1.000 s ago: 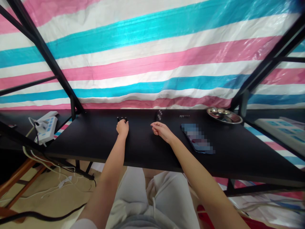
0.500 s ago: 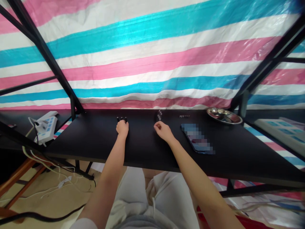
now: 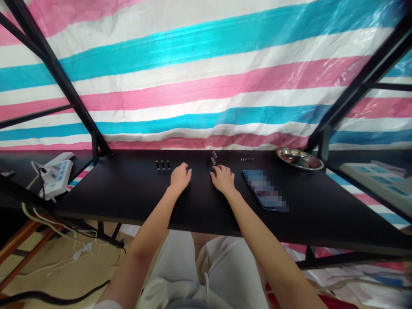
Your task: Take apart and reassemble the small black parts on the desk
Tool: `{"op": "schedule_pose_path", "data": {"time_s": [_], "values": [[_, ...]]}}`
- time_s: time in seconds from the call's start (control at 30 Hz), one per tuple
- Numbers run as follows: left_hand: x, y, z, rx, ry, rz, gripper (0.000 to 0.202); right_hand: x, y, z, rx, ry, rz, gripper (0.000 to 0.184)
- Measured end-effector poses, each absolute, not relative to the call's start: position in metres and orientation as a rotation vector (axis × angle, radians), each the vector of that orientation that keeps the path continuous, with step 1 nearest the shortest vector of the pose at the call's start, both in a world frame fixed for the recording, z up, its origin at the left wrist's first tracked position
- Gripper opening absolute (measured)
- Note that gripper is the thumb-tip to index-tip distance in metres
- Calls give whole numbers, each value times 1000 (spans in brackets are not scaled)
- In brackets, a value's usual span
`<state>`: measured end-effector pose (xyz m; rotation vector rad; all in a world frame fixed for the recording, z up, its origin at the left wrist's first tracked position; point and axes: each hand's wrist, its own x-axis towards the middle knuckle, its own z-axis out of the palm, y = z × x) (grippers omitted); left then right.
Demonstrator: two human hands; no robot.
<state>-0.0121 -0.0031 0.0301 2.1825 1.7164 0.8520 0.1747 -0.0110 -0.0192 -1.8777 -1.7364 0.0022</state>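
Note:
My left hand lies palm down on the black table, its fingers loosely forward with nothing visible in them. A short way to its left stand three small black cylinders in a row. My right hand also rests palm down with its fingers apart. Its fingertips are just short of a small cluster of dark and pale pieces. The two hands are close together near the table's middle.
A phone lies right of my right hand, with a row of tiny pieces behind it and a metal dish at the back right. A white power strip with cables sits far left. Black frame posts stand at both back corners.
My left hand has left the three black cylinders and slid right toward the middle. My right hand has moved forward toward the small cluster and flattened out.

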Motion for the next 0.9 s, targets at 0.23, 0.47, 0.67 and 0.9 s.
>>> {"op": "schedule_pose_path", "data": {"time_s": [0.23, 0.47, 0.67, 0.9], "values": [[37, 2, 13, 2618, 1336, 689, 58, 168, -7, -11, -2123, -1869, 157, 50], [56, 33, 6, 2636, 1478, 544, 69, 169, 0, -9, -2197, -1938, 245, 56], [63, 39, 3, 2678, 1505, 666, 49, 170, 2, -6, -2221, -1960, 259, 56], [52, 34, 17, 2574, 1587, 824, 16, 170, 7, -7, -2211, -1938, 264, 60]]}}
